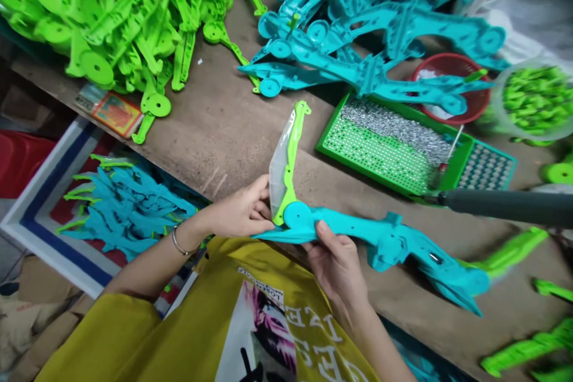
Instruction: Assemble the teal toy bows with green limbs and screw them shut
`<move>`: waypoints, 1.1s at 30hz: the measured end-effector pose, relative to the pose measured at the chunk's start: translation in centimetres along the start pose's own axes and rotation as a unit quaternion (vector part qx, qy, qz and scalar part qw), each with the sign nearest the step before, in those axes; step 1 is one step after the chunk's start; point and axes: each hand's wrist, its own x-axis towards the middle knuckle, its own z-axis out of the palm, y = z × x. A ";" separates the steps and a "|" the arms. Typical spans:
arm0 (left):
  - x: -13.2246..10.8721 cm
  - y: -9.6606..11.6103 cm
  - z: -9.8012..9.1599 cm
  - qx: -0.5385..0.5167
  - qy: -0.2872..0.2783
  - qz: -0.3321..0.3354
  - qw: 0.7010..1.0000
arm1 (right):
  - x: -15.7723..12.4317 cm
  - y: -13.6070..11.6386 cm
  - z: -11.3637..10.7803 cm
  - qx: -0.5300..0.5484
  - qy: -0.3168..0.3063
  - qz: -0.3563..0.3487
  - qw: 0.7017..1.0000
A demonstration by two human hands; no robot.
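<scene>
The person's left hand (239,210) and right hand (338,268) are holding a turquoise plastic piece (380,245) up over the table (197,131), with a lime plastic arm (286,194) and its clear film (280,170) rising from the round hub. The left fingers (259,206) are closing around the joint, and the right fingers (324,236) are curling over the turquoise edge, apparently to steady both pieces at the hub. Heaps of lime parts (111,30) and turquoise parts (371,30) are lying beyond, near a green tray (380,155) (a grey tube (505,203) is reaching in just above the turquoise piece, the nearest obstruction).
</scene>
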 end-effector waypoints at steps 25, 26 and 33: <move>0.0 -0.2 1.6 0.186 0.138 0.022 0.973 | -0.5 -0.8 -0.3 -0.028 -0.001 0.042 0.999; -0.1 -0.1 1.7 0.193 0.136 0.023 0.971 | -0.6 -0.7 -0.3 -0.028 -0.001 0.044 0.999; -0.8 0.5 2.0 0.218 0.116 0.004 0.969 | -1.2 -0.9 -0.7 -0.035 -0.014 0.042 0.998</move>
